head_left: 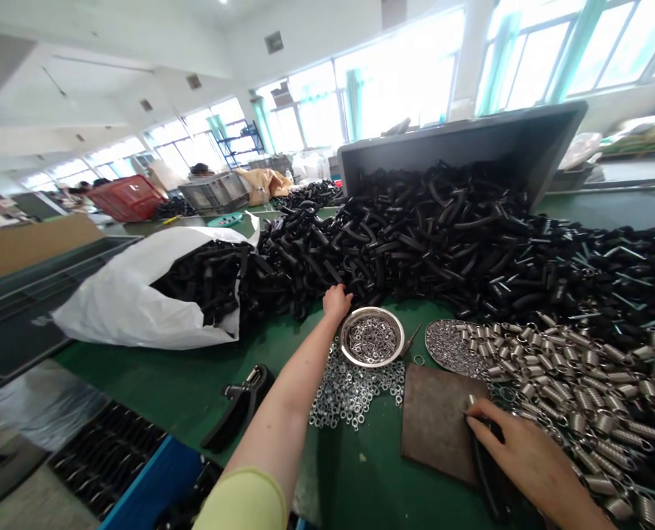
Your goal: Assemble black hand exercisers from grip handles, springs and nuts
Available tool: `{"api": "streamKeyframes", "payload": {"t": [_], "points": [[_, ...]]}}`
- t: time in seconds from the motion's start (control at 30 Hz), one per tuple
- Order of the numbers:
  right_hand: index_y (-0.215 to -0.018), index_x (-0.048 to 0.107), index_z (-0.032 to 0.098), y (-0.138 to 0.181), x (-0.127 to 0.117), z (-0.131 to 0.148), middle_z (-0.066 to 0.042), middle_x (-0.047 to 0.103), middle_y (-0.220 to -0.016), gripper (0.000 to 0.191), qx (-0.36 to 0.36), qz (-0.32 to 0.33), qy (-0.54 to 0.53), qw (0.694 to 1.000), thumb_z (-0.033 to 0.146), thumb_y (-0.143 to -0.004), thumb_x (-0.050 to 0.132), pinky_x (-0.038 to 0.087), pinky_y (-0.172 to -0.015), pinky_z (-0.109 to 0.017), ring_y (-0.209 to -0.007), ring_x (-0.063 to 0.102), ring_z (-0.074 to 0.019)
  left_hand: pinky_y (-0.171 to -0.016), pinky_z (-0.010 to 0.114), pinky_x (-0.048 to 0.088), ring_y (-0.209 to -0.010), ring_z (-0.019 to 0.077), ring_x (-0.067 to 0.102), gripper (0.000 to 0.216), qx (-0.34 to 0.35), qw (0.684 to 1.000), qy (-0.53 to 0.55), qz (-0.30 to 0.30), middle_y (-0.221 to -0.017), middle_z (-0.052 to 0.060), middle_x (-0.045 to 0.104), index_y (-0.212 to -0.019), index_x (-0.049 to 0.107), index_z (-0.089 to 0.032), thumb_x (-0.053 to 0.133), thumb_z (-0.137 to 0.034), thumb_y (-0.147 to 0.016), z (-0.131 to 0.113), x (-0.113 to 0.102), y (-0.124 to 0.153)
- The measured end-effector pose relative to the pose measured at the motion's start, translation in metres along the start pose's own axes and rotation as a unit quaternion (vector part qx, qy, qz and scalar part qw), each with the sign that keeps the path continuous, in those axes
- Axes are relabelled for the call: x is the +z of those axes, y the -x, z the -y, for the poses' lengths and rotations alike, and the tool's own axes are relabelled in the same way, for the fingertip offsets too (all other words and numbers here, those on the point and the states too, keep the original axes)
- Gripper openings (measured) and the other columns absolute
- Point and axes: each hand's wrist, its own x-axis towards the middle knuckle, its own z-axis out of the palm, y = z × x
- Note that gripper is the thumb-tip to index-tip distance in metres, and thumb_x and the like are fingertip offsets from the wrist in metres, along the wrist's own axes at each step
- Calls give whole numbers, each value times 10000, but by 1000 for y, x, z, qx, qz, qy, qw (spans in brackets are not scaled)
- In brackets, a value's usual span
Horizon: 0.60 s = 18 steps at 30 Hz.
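My left hand (337, 302) reaches to the near edge of a big heap of black curved plastic handles (360, 243). Its fingers are curled at the heap, and what lies in them is hidden. Over a flat brown metal plate (435, 419), my right hand (518, 449) is closed on a black handle (487, 475), with a small shiny metal end showing near the fingertips. Just right of my left hand stands a round steel bowl (398, 352) of small metal parts. Loose hex nuts (344, 390) are spread below the bowl.
Many coiled springs (575, 390) cover the right side beside a tray of tiny parts (449, 342). One assembled black piece (242, 405) lies left of my forearm. A white sack (134, 294) spills handles; a grey bin (471, 132) lies tipped behind. Blue crate (156, 478) at lower left.
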Motion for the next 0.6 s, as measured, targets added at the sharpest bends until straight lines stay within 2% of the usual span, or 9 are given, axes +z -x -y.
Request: {"api": "streamKeyframes", "payload": {"t": [0.07, 0.17, 0.23, 0.33, 0.4, 0.43, 0.47, 0.53, 0.6], "points": [[-842, 638, 297, 1, -2, -2, 15, 684, -666, 233, 2, -5, -61, 998, 422, -850, 440, 495, -581, -309, -625, 660, -217, -898, 334, 395, -1062, 245, 514, 241, 1, 1000, 0, 2, -1033, 101, 598, -924, 598, -169, 667, -182, -693, 2, 1, -3], [-898, 646, 261, 2, -7, -6, -13, 699, -842, 264, 5, -17, -182, 983, 452, -842, 473, 508, -683, -301, -745, 657, -200, -907, 333, 388, -1090, 248, 497, 224, 18, 1000, 21, -12, -1064, 98, 576, -913, 580, -181, 640, -168, -698, -2, -10, 2], [-958, 637, 224, 4, -11, -4, -18, 672, -767, 304, 26, -29, -267, 963, 461, -840, 486, 498, -605, -276, -658, 629, -177, -880, 330, 404, -1056, 239, 516, 240, 24, 998, 53, -22, -1043, 92, 574, -959, 548, -182, 592, -170, -723, -8, -21, 15], [-1009, 618, 177, 7, -15, 10, 45, 498, -506, 348, 58, -64, -381, 921, 457, -848, 488, 367, -398, -223, -428, 474, -121, -682, 283, 462, -741, 168, 581, 206, 21, 990, 137, 12, -786, 30, 578, -968, 504, -181, 493, -183, -762, -22, -29, 63], [-989, 624, 167, 12, -18, 27, 65, 420, -456, 341, 57, -96, -420, 901, 448, -854, 487, 313, -365, -209, -385, 408, -102, -492, 223, 415, -490, 97, 480, 163, 12, 974, 215, 72, -624, -30, 497, -939, 483, -187, 448, -217, -783, -32, -28, 113], [-962, 634, 167, 15, -19, 36, 56, 440, -469, 331, 53, -113, -423, 897, 445, -854, 489, 320, -368, -207, -395, 421, -101, -420, 197, 354, -428, 72, 406, 177, -11, 931, 338, 139, -601, -50, 458, -951, 466, -193, 467, -248, -783, -37, -26, 141], [-929, 645, 170, 19, -21, 45, 37, 493, -505, 320, 47, -132, -417, 898, 441, -853, 493, 346, -381, -208, -425, 461, -107, -377, 177, 295, -396, 54, 350, 235, -46, 870, 444, 207, -590, -69, 429, -962, 443, -205, 526, -289, -759, -42, -23, 169], [-869, 665, 186, 27, -23, 61, -6, 609, -629, 298, 32, -167, -383, 908, 432, -850, 498, 422, -441, -216, -537, 564, -136, -350, 150, 222, -383, 23, 285, 398, -106, 769, 559, 291, -597, -92, 402, -948, 414, -215, 674, -296, -657, -52, -19, 217], [-830, 678, 204, 34, -24, 73, -20, 671, -734, 275, 5, -195, -341, 920, 411, -851, 497, 478, -524, -230, -641, 621, -159, -349, 141, 195, -395, 12, 274, 487, -140, 721, 595, 326, -602, -100, 381, -938, 418, -212, 751, -288, -591, -62, -18, 251]]}}
